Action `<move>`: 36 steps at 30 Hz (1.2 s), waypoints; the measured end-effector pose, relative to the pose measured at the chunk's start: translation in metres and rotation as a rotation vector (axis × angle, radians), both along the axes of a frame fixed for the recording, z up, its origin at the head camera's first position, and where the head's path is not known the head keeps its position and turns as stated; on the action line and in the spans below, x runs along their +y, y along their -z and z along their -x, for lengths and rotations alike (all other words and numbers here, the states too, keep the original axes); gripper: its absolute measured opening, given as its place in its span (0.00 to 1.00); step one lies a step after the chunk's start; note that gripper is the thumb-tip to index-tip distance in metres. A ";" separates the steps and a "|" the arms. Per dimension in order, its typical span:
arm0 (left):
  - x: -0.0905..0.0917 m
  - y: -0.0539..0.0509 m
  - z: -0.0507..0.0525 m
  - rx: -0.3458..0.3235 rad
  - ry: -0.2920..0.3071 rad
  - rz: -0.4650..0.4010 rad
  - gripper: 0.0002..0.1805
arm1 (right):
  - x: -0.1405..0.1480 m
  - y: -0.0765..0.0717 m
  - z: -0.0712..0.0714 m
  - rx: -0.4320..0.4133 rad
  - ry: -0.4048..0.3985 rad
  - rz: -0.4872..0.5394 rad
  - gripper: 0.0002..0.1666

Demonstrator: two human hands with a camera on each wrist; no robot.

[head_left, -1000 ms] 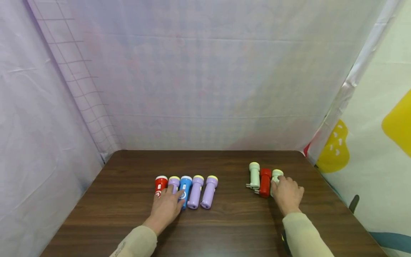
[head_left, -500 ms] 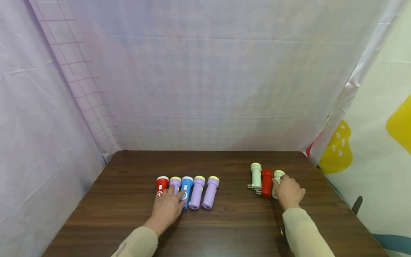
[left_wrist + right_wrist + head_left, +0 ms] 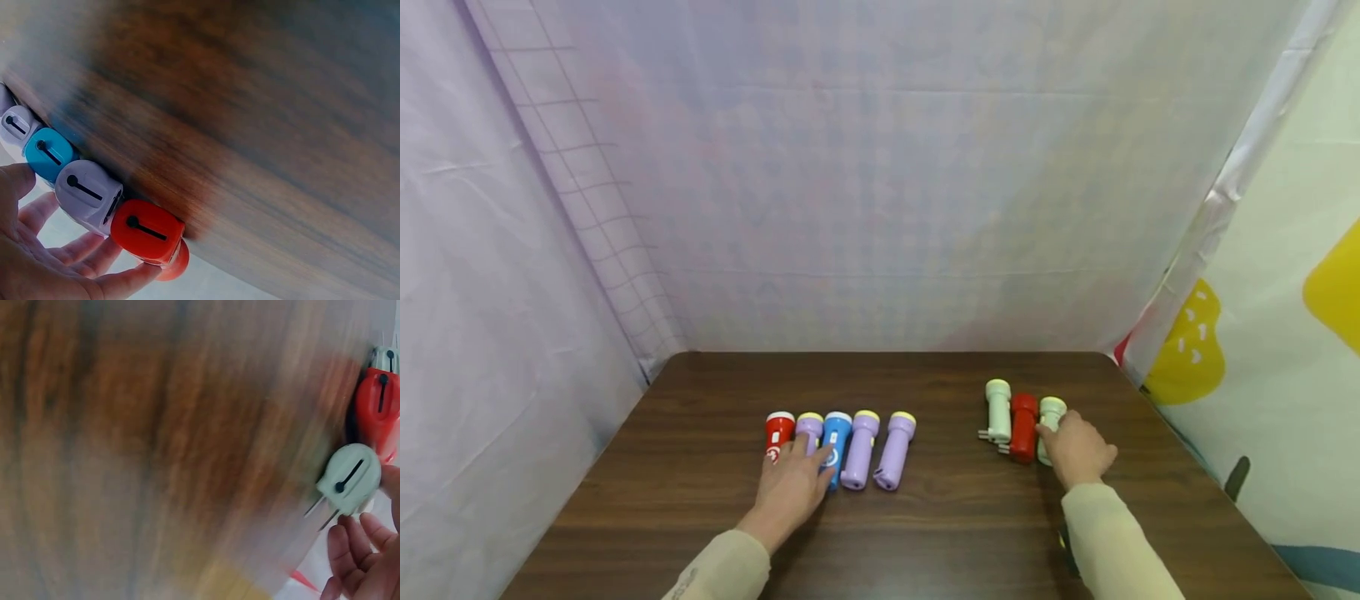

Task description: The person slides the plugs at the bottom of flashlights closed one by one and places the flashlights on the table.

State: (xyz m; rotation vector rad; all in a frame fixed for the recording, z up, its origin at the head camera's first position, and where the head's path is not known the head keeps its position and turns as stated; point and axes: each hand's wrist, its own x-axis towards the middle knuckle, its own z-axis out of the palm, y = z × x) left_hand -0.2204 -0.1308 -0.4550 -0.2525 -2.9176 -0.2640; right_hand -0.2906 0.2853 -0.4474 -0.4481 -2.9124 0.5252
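In the head view my left hand (image 3: 790,492) lies spread over a row of flashlights. Its fingers reach across the red flashlight (image 3: 780,427), a purple one (image 3: 809,427) and the blue flashlight (image 3: 837,432). From below, the left wrist view shows the thumb by the blue end cap (image 3: 50,155) and a finger at the red end cap (image 3: 147,231). My right hand (image 3: 1078,450) holds a pale green flashlight (image 3: 1052,410), thumb on one side and curled fingers on the other. Two metal prongs stick out of its end cap (image 3: 351,478) in the right wrist view.
Two more purple flashlights (image 3: 861,450) (image 3: 895,450) lie right of the blue one. A red flashlight (image 3: 1022,429) and another pale green one (image 3: 998,408), both with prongs out, lie left of my right hand. Curtains surround the brown wooden table (image 3: 940,533).
The rightmost purple flashlight has rolled slightly right, away from its neighbour. My right hand and the lower end of its green flashlight have shifted a little right. The left hand stays put.
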 end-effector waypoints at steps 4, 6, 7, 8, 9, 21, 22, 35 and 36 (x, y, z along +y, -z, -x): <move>0.000 0.000 0.000 0.007 0.000 -0.004 0.21 | -0.004 -0.003 0.003 -0.012 0.026 0.002 0.28; 0.000 0.001 0.000 0.008 0.000 -0.010 0.21 | -0.006 -0.003 0.003 -0.002 0.035 -0.019 0.26; 0.000 0.001 0.001 0.012 0.002 -0.011 0.21 | -0.007 -0.002 0.003 0.011 0.034 -0.039 0.24; 0.000 0.001 0.000 0.014 0.002 -0.012 0.21 | -0.008 -0.002 0.003 0.027 0.028 -0.065 0.22; 0.000 0.001 0.000 0.017 0.002 -0.013 0.21 | -0.008 -0.001 0.002 0.047 0.021 -0.092 0.19; 0.000 -0.001 -0.001 0.014 0.012 -0.017 0.21 | -0.005 0.008 -0.005 0.175 -0.028 -0.254 0.23; 0.000 -0.002 -0.001 0.014 0.014 -0.015 0.21 | -0.004 0.009 -0.005 0.177 -0.027 -0.252 0.25; -0.001 -0.002 -0.001 -0.013 0.002 -0.012 0.22 | -0.002 0.013 -0.011 0.222 -0.022 -0.234 0.17; -0.001 -0.002 -0.001 -0.014 0.002 -0.012 0.22 | -0.002 0.013 -0.012 0.223 -0.022 -0.235 0.17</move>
